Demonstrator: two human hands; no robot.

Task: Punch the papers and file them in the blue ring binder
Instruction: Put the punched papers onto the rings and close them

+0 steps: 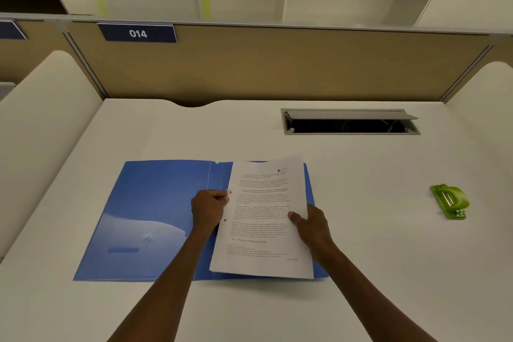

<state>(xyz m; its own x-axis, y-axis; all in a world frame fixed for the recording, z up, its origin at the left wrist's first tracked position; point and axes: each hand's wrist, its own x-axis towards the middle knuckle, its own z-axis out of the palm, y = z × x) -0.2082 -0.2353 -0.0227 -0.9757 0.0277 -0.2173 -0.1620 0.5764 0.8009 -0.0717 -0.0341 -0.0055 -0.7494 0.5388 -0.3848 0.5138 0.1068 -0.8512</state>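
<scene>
- Left hand (208, 209): fingers curled, fingertips at the upper metal ring (228, 191) of the binder's spine; it appears to pinch the ring or the sheet edge beside it, though which of the two cannot be told from this view.
- Right hand (312, 226): thumb laid on top of the stack of white printed papers (263, 219) at its right edge, remaining fingers hidden beneath; the hand clamps the stack and holds it slightly lifted and tilted.
- Papers: positioned over the right-hand flap of the open blue plastic ring binder (155, 216), left margin against the spine. One dark punched hole (225, 220) shows in the lower margin, not yet seated on a ring; the upper hole lies at the ring.
- Binder: lies flat and open on the white desk (374, 272), left flap bare.
- Green hole punch (449, 201): rests on the desk well apart to the right, untouched.
- Risk, misalignment: the tilted stack may put the lower hole off its ring, so that only the upper ring takes the sheets.
- Risk, tearing: pressing down before the holes meet the prongs could rip the narrow margin.
- Risk, fanning: a one-sided thumb clamp may let the lower sheets slide, staggering the holes.
- Risk, closure: ring prongs shutting on a trapped sheet edge would crease it.
</scene>
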